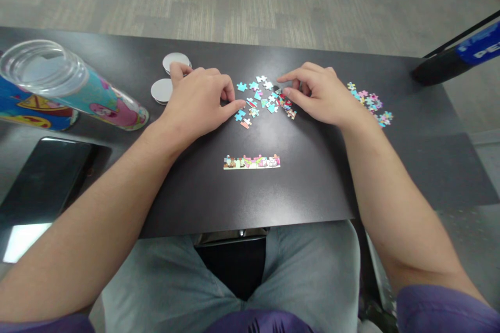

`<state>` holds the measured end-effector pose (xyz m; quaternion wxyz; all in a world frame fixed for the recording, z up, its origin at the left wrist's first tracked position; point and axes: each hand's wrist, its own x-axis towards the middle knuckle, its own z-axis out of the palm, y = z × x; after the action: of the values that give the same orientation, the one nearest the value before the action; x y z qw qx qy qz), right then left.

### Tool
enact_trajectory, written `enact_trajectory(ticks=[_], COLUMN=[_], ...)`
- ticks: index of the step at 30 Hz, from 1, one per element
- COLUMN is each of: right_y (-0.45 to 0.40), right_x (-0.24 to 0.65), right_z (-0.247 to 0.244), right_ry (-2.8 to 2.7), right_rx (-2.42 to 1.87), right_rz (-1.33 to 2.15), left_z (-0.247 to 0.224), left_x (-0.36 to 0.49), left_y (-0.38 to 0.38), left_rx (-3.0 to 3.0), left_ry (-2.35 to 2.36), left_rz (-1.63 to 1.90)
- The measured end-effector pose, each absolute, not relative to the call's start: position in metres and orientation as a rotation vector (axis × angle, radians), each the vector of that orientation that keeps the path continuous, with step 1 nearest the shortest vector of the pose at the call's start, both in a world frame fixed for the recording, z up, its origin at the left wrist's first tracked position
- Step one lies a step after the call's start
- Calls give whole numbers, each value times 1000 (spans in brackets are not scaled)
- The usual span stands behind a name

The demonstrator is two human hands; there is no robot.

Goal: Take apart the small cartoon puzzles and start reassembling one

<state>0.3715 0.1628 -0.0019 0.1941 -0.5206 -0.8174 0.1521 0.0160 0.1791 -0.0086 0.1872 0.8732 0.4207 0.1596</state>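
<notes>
A loose pile of small jigsaw puzzle pieces (271, 107), mostly blue with red and pink parts, lies between my hands. My left hand (205, 96) rests at the pile's left side, fingers loosely bent and the thumb stretched toward the nearest pieces; nothing shows in its grasp. On the right, my right hand (318, 91) reaches over the pile's edge. Its index finger and thumb are apart, close to the red and dark pieces. Nearer to me lies a joined puzzle strip (252, 162), straight along its front edge, with knobs along its far side.
A second group of puzzle pieces (371, 101) lies beyond my right wrist. White discs (162, 90) sit left of my left hand. A clear-topped printed tube (105, 96) and a dark phone (45, 177) are at the left. A dark blue-labelled object (449, 65) stands far right.
</notes>
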Motion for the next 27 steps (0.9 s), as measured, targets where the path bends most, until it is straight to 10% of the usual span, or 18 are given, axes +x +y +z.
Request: enact_trajectory(ticks=[27], right_y=[164], right_x=[368], right_z=[1], right_ry=[-2262], right_rx=[-1482], right_rz=[519], left_z=[-9], left_x=[28], left_y=[171], left_rx=[2401], left_ry=[1464], left_rz=[548])
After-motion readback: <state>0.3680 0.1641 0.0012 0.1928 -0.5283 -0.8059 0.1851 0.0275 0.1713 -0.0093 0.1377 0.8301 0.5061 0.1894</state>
